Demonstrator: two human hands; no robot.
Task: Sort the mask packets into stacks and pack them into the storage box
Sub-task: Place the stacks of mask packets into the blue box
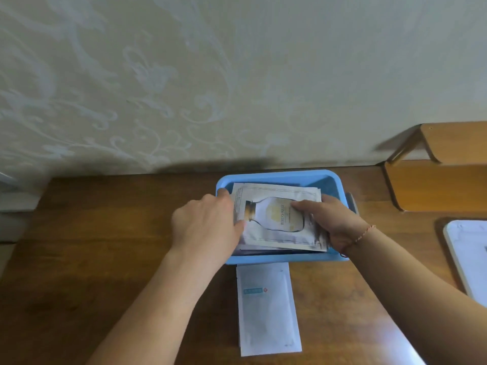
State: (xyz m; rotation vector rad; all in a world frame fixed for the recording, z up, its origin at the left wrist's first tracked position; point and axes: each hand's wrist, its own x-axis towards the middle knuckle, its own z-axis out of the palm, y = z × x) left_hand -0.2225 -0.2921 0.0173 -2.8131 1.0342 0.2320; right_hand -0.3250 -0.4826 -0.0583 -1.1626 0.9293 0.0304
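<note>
White packets (267, 309) wait on the table (105, 259) as the left hand (208, 227) and right hand (334, 219) grip a stack of mask packets (276, 219) by its short edges inside the blue box (276, 177); light, floppy and slippery, it probably needs edge support.

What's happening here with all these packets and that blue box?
A person is packing face-mask packets into a blue storage box on a wooden table. Both hands hold a stack of packets, its top one printed with a bottle, in the box: the left hand grips its left edge and the right hand holds its right side. A white packet lies flat on the table just in front of the box, not yet packed.
</note>
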